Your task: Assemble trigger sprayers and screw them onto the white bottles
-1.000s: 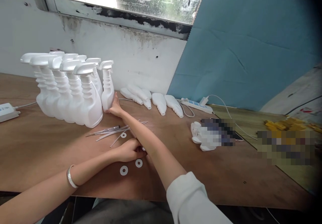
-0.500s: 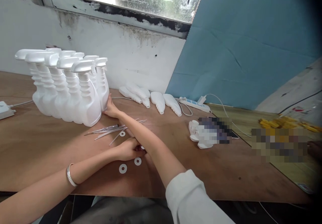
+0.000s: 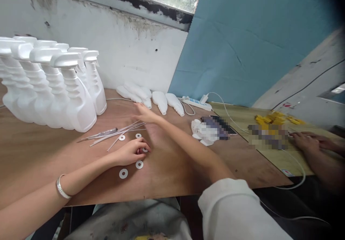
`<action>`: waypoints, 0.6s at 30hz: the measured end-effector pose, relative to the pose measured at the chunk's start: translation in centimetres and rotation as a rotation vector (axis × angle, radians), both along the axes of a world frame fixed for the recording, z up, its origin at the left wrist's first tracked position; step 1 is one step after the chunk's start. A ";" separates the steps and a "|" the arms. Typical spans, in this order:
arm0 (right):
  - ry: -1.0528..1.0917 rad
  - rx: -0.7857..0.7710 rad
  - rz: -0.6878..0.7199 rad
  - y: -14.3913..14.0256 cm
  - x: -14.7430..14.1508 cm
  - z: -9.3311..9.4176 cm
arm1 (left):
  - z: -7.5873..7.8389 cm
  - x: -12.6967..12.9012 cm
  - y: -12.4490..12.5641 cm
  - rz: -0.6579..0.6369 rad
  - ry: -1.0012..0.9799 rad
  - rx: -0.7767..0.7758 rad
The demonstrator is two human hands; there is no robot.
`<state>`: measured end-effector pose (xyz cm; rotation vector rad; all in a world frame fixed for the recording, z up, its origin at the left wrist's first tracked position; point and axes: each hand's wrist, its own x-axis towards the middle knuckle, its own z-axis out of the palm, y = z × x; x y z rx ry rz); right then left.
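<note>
We have the desk (image 3: pixel 167 175) carrying everything, its far edge along the wall (image 3: pixel 129 49). The biggest pieces on it are the spray bottles (image 3: pixel 81 107), upright in a close group toward the far edge, on the left. We judge them light, thin-walled and smooth, likely to tip if bumped; the ribbed neck under the trigger head looks the surest hold.

The bare bottles (image 3: pixel 160 102) lie on their sides near the far edge, without heads. They should be lighter again, springy under pressure and apt to slide; we would take one across the body, squeezing gently.

Our right hand (image 3: pixel 145 114) is just before this row, fingers loosely extended with nothing seen in them; blur keeps us from telling whether they touch a bottle. Our left hand (image 3: pixel 130 152) rests nearer the near edge, fingers curled at a white ring (image 3: pixel 145 150); we cannot tell whether they pinch it or merely cover it.

Thin tubes (image 3: pixel 114 134) and a slim pointed tool (image 3: pixel 99 134) lie between the spray bottles and the left hand. The tubes look bendy, so mid-length suits a grip.

Smallest are the other rings (image 3: pixel 120 174), flat on the desk around the left hand. They seem nearly weightless, best caught by the rim.
</note>
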<state>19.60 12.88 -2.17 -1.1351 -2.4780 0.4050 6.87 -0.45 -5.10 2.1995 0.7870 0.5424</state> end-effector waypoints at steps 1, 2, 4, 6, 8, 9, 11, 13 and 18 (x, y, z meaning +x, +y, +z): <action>-0.061 0.056 -0.111 -0.7 2.8 0.6 | -0.1 0.0 0.0 0.004 0.005 -0.011; -0.131 0.105 -0.231 -1.5 5.5 1.0 | -0.1 0.0 0.0 0.005 0.005 -0.018; -0.299 0.172 -0.483 -3.1 10.2 1.7 | -0.2 0.0 0.0 0.004 -0.009 -0.023; -0.460 0.246 -0.690 -4.8 13.8 1.8 | -0.3 -0.1 0.0 0.017 -0.021 -0.035; -0.536 0.292 -0.878 -6.3 16.1 1.6 | -0.3 -0.1 0.0 0.034 -0.024 -0.055; -0.559 0.298 -0.943 -6.8 16.7 1.4 | -0.3 -0.1 0.1 0.041 -0.022 -0.061; -0.585 0.265 -1.012 -7.5 17.5 0.8 | -0.1 -0.1 0.1 0.046 -0.019 -0.057; -0.594 0.209 -1.006 -7.8 17.6 0.3 | 0.1 0.0 0.1 0.047 -0.010 -0.043; -0.525 0.239 -0.805 -8.1 16.0 -0.6 | 0.4 -0.2 0.3 0.048 0.029 -0.035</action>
